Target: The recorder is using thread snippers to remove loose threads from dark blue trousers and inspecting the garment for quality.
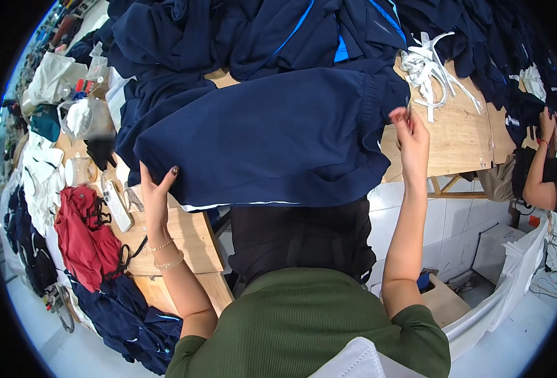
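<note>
The left hand grips the lower left corner of a dark navy garment, fingers curled under the hem and thumb laid on top, with thin bracelets at the wrist. The right hand, at about three o'clock from the garment's middle, pinches the cloth at its gathered waistband edge between thumb and fingertips, so both hands are closed on the same piece. The garment lies spread flat across the wooden table, its white-trimmed hem hanging over the near edge toward six o'clock. At twelve o'clock from it a heap of more navy clothing with blue stripes covers the far side of the table. At about one o'clock from the right hand lies a tangle of white cords. At three o'clock, at the table's end, another person's hand reaches into dark cloth. At nine o'clock from the left hand lie a white phone-shaped object and a red garment, with a clear plastic bag at eleven o'clock. Toward seven o'clock another pile of navy cloth sits low at the table's side.
</note>
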